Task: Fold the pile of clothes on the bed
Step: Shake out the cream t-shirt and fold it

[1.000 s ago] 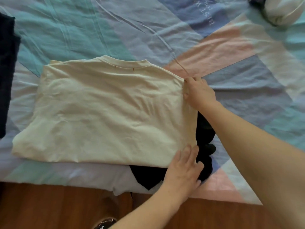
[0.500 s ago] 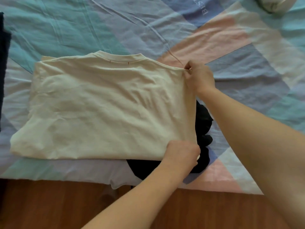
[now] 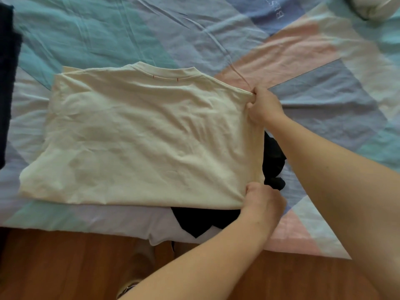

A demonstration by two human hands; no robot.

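One cream shirt [image 3: 140, 139] lies flat on the bed [image 3: 173, 33], collar at the far edge. Right hand [image 3: 265, 106] grasps the far right corner; left hand [image 3: 263, 202] grasps the near right corner. Fabric looks light, soft and limp, likely to sag between grips, so corners are the sensible hold. One black garment [image 3: 207, 219] lies partly beneath. One dark item [image 3: 7, 83] at left edge.
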